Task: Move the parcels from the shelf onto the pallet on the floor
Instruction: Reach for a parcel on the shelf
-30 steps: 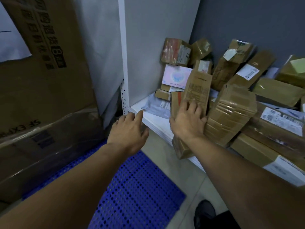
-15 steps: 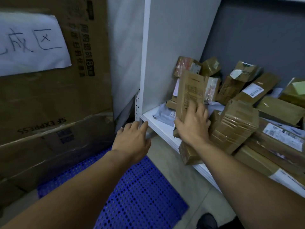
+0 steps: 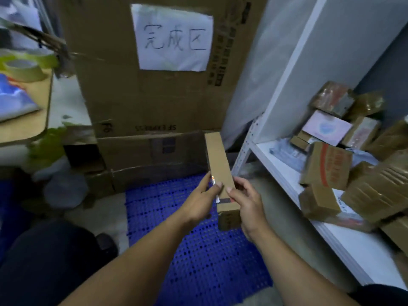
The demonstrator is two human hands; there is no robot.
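Long parcel [image 3: 218, 164] betw. both hands – L hand [image 3: 199, 203] + R hand [image 3: 246, 206] gripping it, above pallet [image 3: 176, 250].

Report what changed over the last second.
The right hand lifted the long brown parcel off the shelf and swung it left, over the blue pallet; the left hand, empty before, now grips it too. The other parcels stay piled on the shelf.
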